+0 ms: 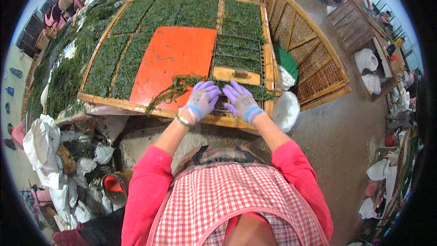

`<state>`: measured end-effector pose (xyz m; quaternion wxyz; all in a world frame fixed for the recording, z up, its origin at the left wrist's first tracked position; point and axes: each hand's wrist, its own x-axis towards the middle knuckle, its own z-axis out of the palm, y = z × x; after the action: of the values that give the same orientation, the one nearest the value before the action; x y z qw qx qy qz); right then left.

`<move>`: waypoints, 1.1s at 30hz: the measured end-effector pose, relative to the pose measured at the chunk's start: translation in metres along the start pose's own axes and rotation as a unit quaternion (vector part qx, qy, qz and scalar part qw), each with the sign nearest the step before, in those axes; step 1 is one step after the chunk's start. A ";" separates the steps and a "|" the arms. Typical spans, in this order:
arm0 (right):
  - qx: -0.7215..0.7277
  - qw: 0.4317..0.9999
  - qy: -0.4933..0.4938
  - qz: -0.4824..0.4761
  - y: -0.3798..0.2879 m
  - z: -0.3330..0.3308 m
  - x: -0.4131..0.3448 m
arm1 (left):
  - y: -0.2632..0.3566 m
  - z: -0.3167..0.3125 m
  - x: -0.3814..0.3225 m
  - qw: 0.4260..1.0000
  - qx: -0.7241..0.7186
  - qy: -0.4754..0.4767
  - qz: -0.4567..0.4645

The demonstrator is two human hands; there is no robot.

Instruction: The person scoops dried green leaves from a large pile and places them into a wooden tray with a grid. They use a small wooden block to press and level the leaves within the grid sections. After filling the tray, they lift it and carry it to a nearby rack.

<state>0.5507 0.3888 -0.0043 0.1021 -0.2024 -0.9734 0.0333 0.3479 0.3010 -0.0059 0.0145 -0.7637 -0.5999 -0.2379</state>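
Both hands wear purple-and-white gloves over a wood-framed tray [91, 99] covered with rectangular beds of green seaweed [194, 10]. My left hand [203, 99] touches loose seaweed strands [170, 92], which trail across an orange board [177, 58]. Beside it, my right hand [241, 101] has its fingers on the seaweed below a wooden block [236, 76]. That block lies across a thin-barred metal frame [238, 45] at the tray's right side. Both hands' fingers are spread and slightly bent; whether they grip any strands cannot be told.
A large seaweed heap [78, 54] lies left of the tray. A woven bamboo panel [310, 51] leans at the right, near a white basin [287, 111]. White sacks [42, 143] and a bucket [116, 188] stand lower left. Other people work at both far sides.
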 end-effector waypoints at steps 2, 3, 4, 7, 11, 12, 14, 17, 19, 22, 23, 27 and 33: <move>0.101 0.992 0.040 0.060 -0.004 -0.016 0.000 | -0.012 -0.009 -0.009 0.988 0.022 0.150 -0.024; 0.167 0.975 -0.003 0.147 -0.005 -0.023 -0.001 | -0.017 -0.015 -0.016 0.985 0.024 0.152 -0.081; 0.177 0.971 0.091 0.129 -0.009 -0.026 0.005 | -0.020 -0.018 -0.018 0.977 0.017 0.166 -0.135; 0.056 0.981 0.178 0.053 -0.021 -0.013 0.041 | -0.018 -0.023 -0.027 0.942 -0.041 0.234 -0.235; 0.029 0.991 0.081 0.103 -0.045 0.030 0.097 | 0.003 -0.023 -0.045 0.758 -0.461 0.276 -0.370; 0.030 0.991 0.086 0.101 -0.046 0.038 0.105 | 0.003 -0.026 -0.052 0.709 -0.524 0.231 -0.412; 0.035 0.994 0.017 0.102 -0.044 0.046 0.115 | 0.003 -0.028 -0.059 0.590 -0.621 0.150 -0.493; 0.119 0.985 0.101 0.077 -0.034 0.044 0.113 | -0.014 -0.021 -0.053 0.436 -0.734 0.125 -0.505; 0.228 0.958 0.152 0.086 -0.032 0.040 0.108 | -0.031 -0.009 -0.035 0.366 -0.787 0.167 -0.468; 0.305 0.921 0.224 0.096 -0.036 0.040 0.094 | -0.055 0.004 -0.009 0.310 -0.851 0.228 -0.357; 0.463 0.846 0.226 0.135 -0.037 0.041 0.088 | -0.061 0.002 0.000 0.307 -0.845 0.255 -0.355; 0.840 0.390 0.239 0.291 -0.036 0.043 0.069 | -0.051 -0.036 0.036 0.442 -0.782 0.235 -0.370; 0.919 0.061 0.248 0.299 -0.027 0.038 0.065 | 0.057 -0.119 0.120 0.904 -0.373 -0.102 -0.181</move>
<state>0.4733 0.3890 -0.0267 0.4234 -0.2181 0.0568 0.8775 0.3790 0.3574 0.1598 -0.3765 -0.6114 -0.5935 -0.3636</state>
